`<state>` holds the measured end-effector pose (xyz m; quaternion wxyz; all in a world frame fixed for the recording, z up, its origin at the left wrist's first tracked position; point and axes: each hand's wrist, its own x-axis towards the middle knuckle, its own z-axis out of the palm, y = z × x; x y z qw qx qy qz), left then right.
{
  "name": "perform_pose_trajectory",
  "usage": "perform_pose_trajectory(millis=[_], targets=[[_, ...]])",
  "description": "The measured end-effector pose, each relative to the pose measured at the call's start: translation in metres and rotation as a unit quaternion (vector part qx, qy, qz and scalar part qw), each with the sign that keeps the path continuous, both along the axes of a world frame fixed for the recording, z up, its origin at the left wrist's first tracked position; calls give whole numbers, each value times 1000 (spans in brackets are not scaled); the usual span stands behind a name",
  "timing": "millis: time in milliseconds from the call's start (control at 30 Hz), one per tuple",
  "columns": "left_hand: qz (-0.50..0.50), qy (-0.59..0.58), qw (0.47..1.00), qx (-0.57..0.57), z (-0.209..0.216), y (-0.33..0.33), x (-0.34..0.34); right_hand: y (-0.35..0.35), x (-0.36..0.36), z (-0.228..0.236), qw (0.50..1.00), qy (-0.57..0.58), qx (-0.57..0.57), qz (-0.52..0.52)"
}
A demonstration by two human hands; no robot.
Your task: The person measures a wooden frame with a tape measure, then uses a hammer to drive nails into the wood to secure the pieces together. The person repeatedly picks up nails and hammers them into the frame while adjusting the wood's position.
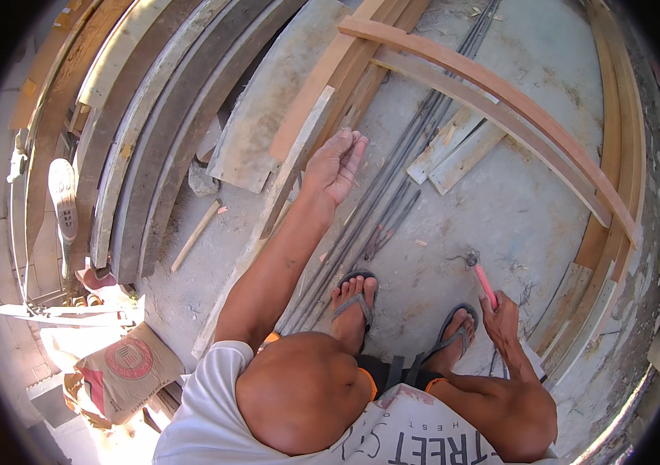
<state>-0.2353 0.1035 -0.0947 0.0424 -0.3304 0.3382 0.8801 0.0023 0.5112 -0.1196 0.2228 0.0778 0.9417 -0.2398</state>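
My right hand (502, 322) is wrapped round the pink handle of a hammer (485, 280). The hammer's dark metal head hangs low over the concrete floor, to the right of my feet. My left arm reaches forward, and my left hand (338, 164) is turned partly palm up with its fingers curled in toward the thumb. Whatever those fingers pinch, if anything, is too small to make out. That hand is beside the wooden beams (345, 77) of a timber frame. A reddish crosspiece (500, 85) spans from these beams to the beams on the right.
Dark steel rods (392, 186) run along the floor near my feet. Two short boards (458, 151) lie under the crosspiece. Several weathered planks (183, 101) are stacked at left, near a loose stick (196, 235) and a brown paper sack (130, 368). A rough wall edges the right.
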Motion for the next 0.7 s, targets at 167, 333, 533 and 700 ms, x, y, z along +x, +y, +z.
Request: perform_pose_trajectory(millis=[167, 333, 533, 700], targets=[[47, 3, 997, 57, -11, 10, -10, -13, -89, 112, 994, -43, -73, 64], [47, 27, 996, 66, -13, 11, -22, -74, -128, 80, 993, 7, -114, 35], [60, -16, 996, 66, -14, 8, -28, -221, -110, 1, 851, -14, -465, -243], [81, -43, 994, 58, -6, 8, -31, -297, -111, 2, 767, -6, -548, -332]])
